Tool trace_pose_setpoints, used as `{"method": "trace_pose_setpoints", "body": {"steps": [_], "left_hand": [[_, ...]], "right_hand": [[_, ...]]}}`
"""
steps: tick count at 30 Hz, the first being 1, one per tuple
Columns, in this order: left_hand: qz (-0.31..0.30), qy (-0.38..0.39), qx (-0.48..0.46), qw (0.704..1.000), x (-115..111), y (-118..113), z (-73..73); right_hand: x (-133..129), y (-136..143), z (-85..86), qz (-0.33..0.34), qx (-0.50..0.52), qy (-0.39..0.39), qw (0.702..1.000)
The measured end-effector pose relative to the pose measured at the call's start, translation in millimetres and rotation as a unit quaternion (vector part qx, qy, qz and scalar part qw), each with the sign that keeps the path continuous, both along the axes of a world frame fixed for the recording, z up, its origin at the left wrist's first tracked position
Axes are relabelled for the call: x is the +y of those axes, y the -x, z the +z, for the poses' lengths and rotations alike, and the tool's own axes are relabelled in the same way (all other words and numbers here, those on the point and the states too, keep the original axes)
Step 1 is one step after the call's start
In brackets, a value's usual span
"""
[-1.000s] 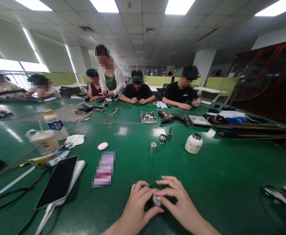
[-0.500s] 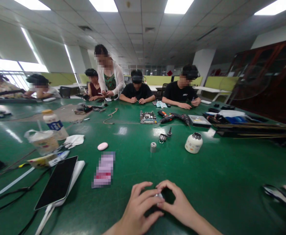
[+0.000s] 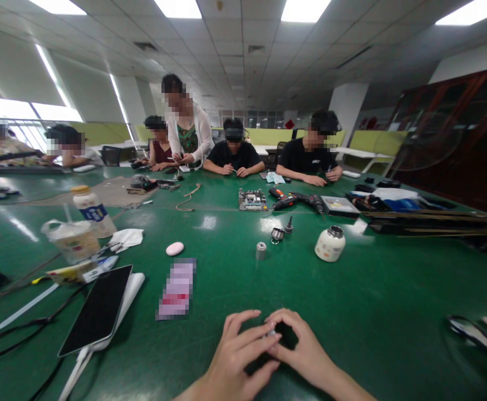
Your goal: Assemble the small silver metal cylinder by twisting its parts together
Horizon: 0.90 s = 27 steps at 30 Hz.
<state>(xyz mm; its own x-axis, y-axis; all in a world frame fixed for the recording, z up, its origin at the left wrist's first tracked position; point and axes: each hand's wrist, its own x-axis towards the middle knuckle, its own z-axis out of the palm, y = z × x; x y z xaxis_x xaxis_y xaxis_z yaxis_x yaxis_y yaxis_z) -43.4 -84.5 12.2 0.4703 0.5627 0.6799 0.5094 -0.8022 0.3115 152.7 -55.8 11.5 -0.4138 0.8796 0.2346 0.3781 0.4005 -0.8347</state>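
At the near edge of the table my left hand and my right hand meet, fingertips together. Between them is a small silvery-grey piece, mostly covered by fingers; its kind cannot be made out. The thumb and index finger of my right hand pinch it in a ring shape. My left fingers are bent against it from the other side. Beyond the hands stand a small metal cylinder, a metal cup-like part with a wire loop, a dark metal part and a cream-coloured bottle without a lid.
To the left lie a smartphone with a cable, a purple paper, a pink oval case, a drink cup and a bottle. Farther off are a circuit board and power drills. Several people sit across the table.
The fingers around the small silvery piece have shifted slightly, with my right fingertips drawn a little closer over it. Other things on the table stay in place.
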Motion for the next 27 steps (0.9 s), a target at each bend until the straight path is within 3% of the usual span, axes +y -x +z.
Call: {"method": "trace_pose_setpoints", "body": {"steps": [5, 14, 20, 23, 27], "left_hand": [[-0.019, 0.033, -0.022, 0.999, -2, 1, 8.1], [-0.003, 0.027, -0.058, 0.998, 5, 4, -3.8], [0.006, 0.003, -0.115, 0.993, 7, 2, -4.2], [0.049, 0.005, -0.152, 0.987, 7, 2, -5.0], [0.177, 0.045, -0.189, 0.965, 10, 4, -11.2]], "right_hand": [[2, -2, 2.7, 0.033, -0.008, -0.027, 0.999], [1, 1, 4.0, 0.052, -0.079, -0.046, 0.994], [-2, 1, 4.7, 0.048, -0.100, -0.061, 0.992], [-4, 0, 4.7, 0.046, -0.104, -0.059, 0.992], [-5, -1, 3.0, 0.040, -0.114, -0.056, 0.991]]}}
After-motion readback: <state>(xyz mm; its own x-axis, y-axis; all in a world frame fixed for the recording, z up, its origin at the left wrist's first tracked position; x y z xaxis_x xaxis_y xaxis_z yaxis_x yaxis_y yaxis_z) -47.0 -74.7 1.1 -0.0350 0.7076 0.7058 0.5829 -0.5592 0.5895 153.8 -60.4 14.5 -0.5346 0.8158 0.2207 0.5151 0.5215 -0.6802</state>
